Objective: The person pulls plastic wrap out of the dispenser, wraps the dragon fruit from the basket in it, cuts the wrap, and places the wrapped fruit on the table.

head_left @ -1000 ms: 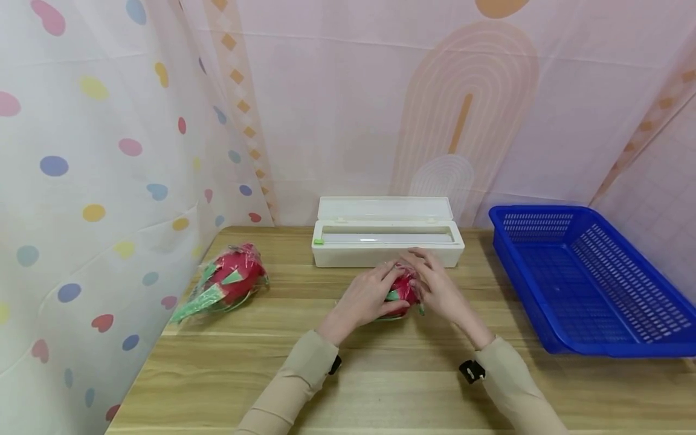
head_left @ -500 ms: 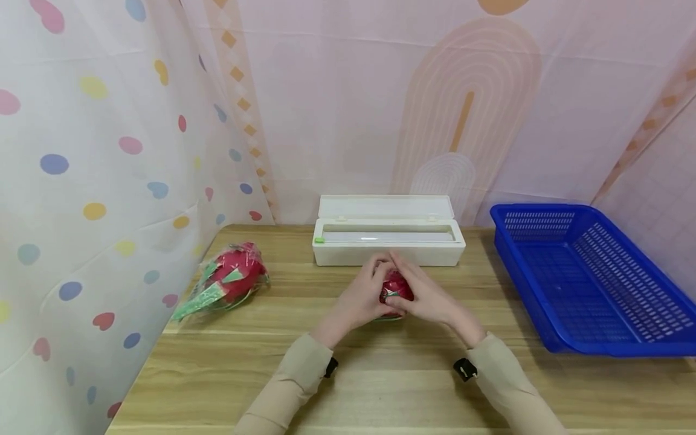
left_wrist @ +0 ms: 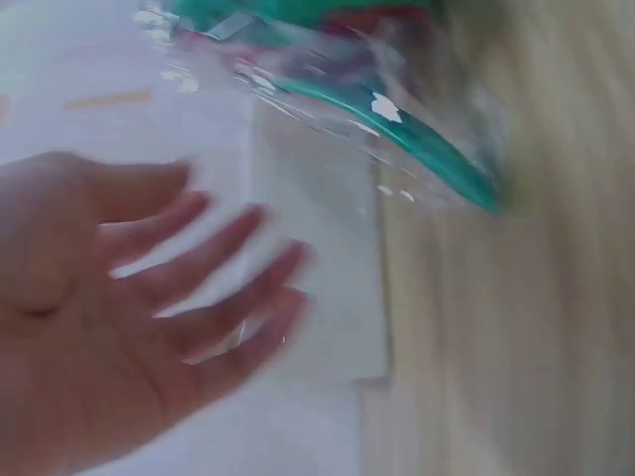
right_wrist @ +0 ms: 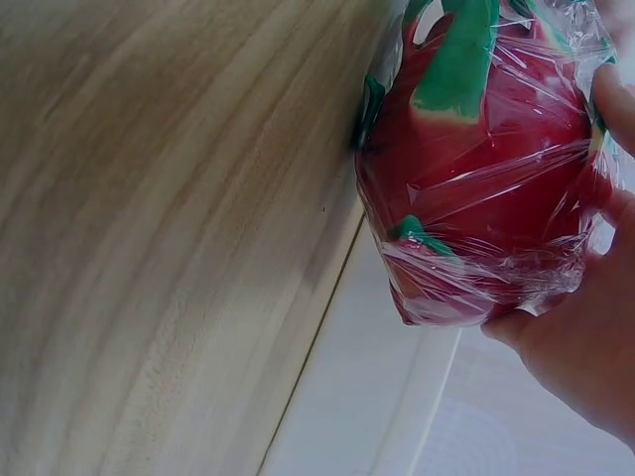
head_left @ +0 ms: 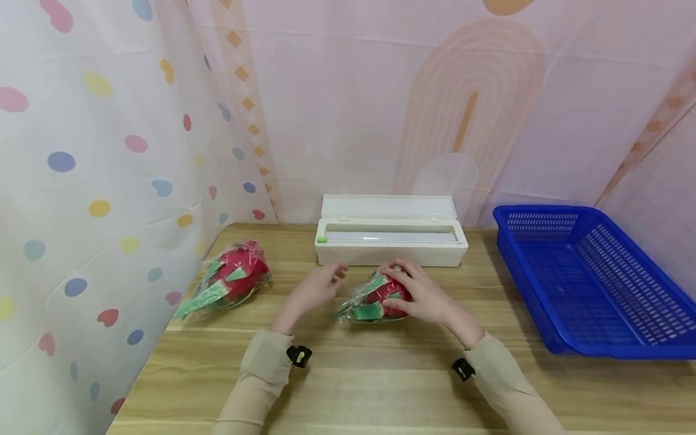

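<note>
A red dragon fruit with green scales (head_left: 372, 307), wrapped in clear plastic film, lies on the wooden table in front of the white box. My right hand (head_left: 429, 297) grips its right end, fingers over the top and thumb on the near side. In the right wrist view the film stretches tight and shiny over the dragon fruit (right_wrist: 496, 169). My left hand (head_left: 312, 291) is off the fruit, a short way to its left, holding nothing. Blurred in the left wrist view, the left hand (left_wrist: 129, 307) has loosely spread fingers below the film's loose edge.
Behind the fruit stands a long white cling film dispenser (head_left: 391, 256) with its lid raised. A second wrapped dragon fruit (head_left: 241, 275) lies on the table's left side. At the right is a blue plastic basket (head_left: 524, 296). Patterned curtains hang behind and at the left.
Both hands were pressing around the wrapped dragon fruit. My left hand has let go and moved left, uncovering the green leafy end, while the right hand keeps its hold.
</note>
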A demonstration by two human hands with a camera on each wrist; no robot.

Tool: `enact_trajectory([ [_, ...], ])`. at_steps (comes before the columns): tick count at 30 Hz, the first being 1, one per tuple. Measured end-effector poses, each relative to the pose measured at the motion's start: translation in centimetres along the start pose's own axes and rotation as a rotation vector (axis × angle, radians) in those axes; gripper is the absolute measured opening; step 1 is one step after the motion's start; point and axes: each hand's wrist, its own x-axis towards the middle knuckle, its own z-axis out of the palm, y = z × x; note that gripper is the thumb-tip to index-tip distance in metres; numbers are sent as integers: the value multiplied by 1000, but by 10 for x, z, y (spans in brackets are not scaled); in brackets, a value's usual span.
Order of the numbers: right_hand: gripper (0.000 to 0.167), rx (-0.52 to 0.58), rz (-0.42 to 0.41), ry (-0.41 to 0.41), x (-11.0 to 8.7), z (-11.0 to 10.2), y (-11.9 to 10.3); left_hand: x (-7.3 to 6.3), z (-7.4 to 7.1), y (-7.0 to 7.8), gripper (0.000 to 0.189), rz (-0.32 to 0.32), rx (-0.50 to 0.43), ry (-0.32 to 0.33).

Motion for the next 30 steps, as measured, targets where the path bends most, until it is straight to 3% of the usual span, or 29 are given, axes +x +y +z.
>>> enact_trajectory([
  [3, 58, -1, -2, -4, -1, 1, 2, -2, 8, -10, 38, -63, 113, -121],
  [5, 59, -4, 0, -5, -2, 1, 2, -3, 13, -14, 32, -76, 143, -133],
  [10, 58, 2, 26, -2, -3, 1, 2, -4, 16, -13, 8, -62, 150, 7],
  [17, 56, -1, 101, 20, -3, 0, -1, -7, 18, 2, 6, 9, 181, 237],
  [21, 55, -16, 129, 51, -2, 1, -2, -11, 24, 18, 8, 81, 288, 332],
  [27, 56, -35, 160, 79, -2, 4, -6, -17, 36, 27, 20, 150, 424, 391],
  [30, 56, -42, 181, 81, -2, 4, -8, -18, 38, 30, 19, 122, 414, 331],
])
